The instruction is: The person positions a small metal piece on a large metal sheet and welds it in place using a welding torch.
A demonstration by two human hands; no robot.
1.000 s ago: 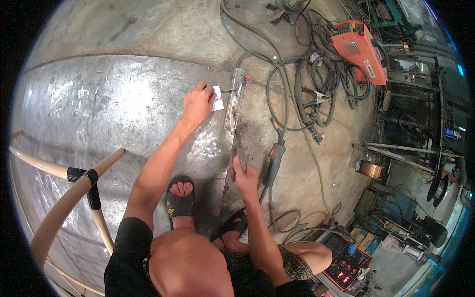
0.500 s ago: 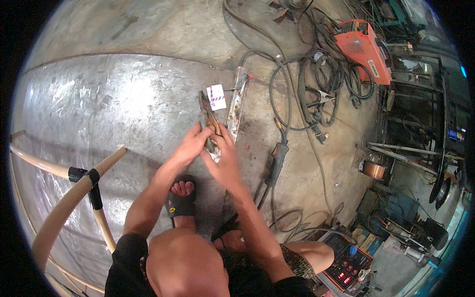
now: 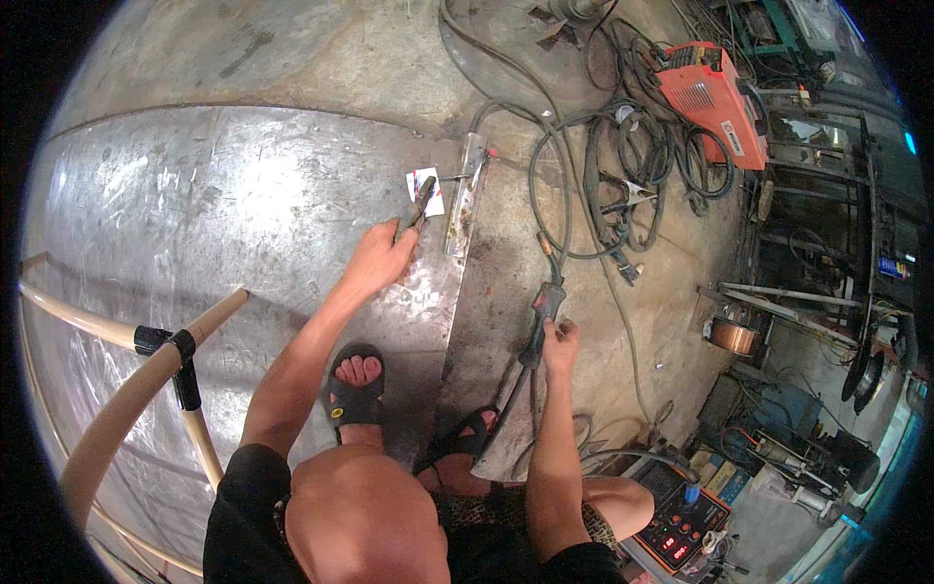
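Note:
My left hand is closed around the handles of a pair of pliers, whose jaws point away from me over a small white card. The card, marked with coloured stripes, lies on a large metal sheet. My right hand is closed at the grip of a black welding torch, its fingers partly hidden. The torch rests on the floor with its copper-coloured nozzle pointing away. Between my hands, along the sheet's edge, lies a narrow metal angle piece with a thin rod sticking out.
A tan tubular frame with black joints stands at left. Coiled cables and a ground clamp lie beside an orange welding machine. Another control box is at lower right, near a shelf rack and a wire spool.
My hands have parted. The left keeps the pliers, now turned to the right across the card; the right has moved right and down to the welding torch.

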